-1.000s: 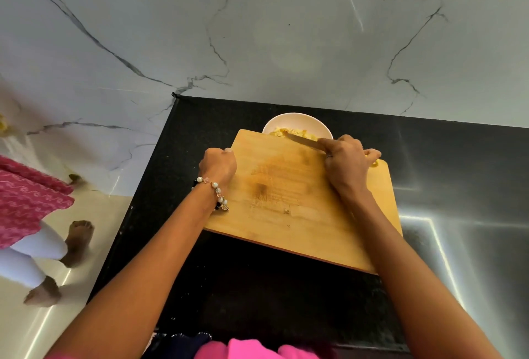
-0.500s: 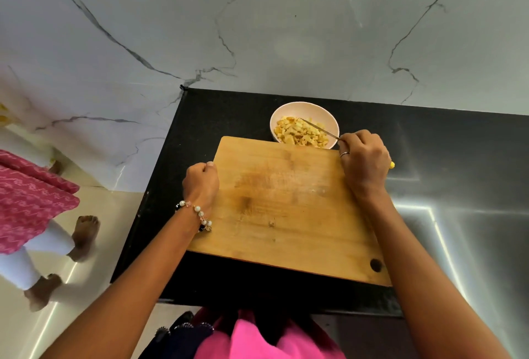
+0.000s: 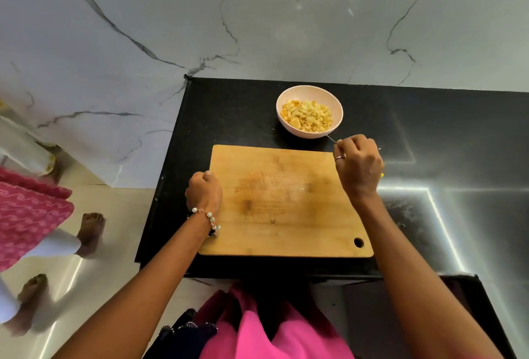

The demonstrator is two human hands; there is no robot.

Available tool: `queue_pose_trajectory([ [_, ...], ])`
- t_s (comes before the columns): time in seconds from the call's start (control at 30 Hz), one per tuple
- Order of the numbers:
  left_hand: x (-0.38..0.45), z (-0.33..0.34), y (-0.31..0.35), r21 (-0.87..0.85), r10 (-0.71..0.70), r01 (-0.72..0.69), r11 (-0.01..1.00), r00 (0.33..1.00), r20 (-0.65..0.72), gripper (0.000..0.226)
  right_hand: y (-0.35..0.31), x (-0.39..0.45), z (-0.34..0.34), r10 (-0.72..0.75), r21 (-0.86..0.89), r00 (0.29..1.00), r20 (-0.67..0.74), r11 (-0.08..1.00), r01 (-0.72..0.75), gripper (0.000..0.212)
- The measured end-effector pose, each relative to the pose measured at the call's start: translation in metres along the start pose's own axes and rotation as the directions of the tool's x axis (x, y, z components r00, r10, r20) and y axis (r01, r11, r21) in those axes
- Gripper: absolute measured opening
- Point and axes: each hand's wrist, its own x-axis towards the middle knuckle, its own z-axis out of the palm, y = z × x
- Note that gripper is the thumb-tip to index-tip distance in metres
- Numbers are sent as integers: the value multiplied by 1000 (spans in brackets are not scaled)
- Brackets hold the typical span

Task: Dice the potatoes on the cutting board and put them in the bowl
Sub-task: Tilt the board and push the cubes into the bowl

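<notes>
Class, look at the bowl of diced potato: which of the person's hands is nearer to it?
The right hand. It grips a knife just below and right of the bowl, the blade tip by its rim. The left hand grips the cutting board at its left edge, farther away.

The right hand (image 3: 357,165) hides most of the knife (image 3: 331,138).
</notes>
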Motion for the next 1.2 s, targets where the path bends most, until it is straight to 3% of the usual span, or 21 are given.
queue_pose_trajectory([
  [0.17, -1, 8, 10, -11, 17, -17, 1000, 1000, -8, 29, 2, 2, 2, 26, -3, 999, 38, 1000, -26, 15],
  [0.33, -11, 16, 19, 178, 83, -80, 981, 996, -13, 21, 8, 11, 4, -7, -32, 999, 31, 999, 8, 15],
  [0.5, -23, 17, 62, 385, 315, -307, 871, 948, 42, 35, 16, 24, 15, -84, -96, 996, 34, 992, 87, 16],
  [0.57, -28, 24, 87, 317, 520, -529, 787, 846, 121, 39, 18, 32, 20, -137, -130, 990, 36, 981, 141, 15],
  [0.6, -31, 30, 97, 265, 642, -661, 702, 748, 166, 41, 18, 35, 21, -173, -138, 984, 34, 975, 176, 15],
  [0.67, -35, 48, 116, 268, 818, -854, 447, 511, 263, 51, 20, 44, 23, -255, -159, 967, 23, 954, 255, 17],
  [0.7, -34, 59, 123, 328, 846, -891, 314, 419, 329, 57, 20, 47, 24, -293, -175, 956, 15, 941, 291, 18],
  [0.73, -32, 72, 130, 395, 841, -895, 208, 370, 396, 62, 22, 51, 25, -322, -189, 947, 6, 929, 317, 20],
  [0.8, -24, 93, 138, 491, 790, -866, 98, 367, 491, 68, 26, 58, 26, -354, -195, 935, -11, 918, 346, 26],
  [0.93, -4, 112, 147, 580, 731, -812, 63, 433, 528, 79, 35, 68, 26, -374, -174, 927, -34, 916, 363, 43],
  [1.1, 19, 115, 152, 638, 687, -759, 127, 531, 495, 82, 55, 75, 35, -356, -190, 934, -36, 920, 343, 17],
  [1.2, 25, 117, 155, 620, 703, -770, 147, 523, 482, 83, 61, 76, 39, -335, -172, 941, -43, 931, 324, 12],
])
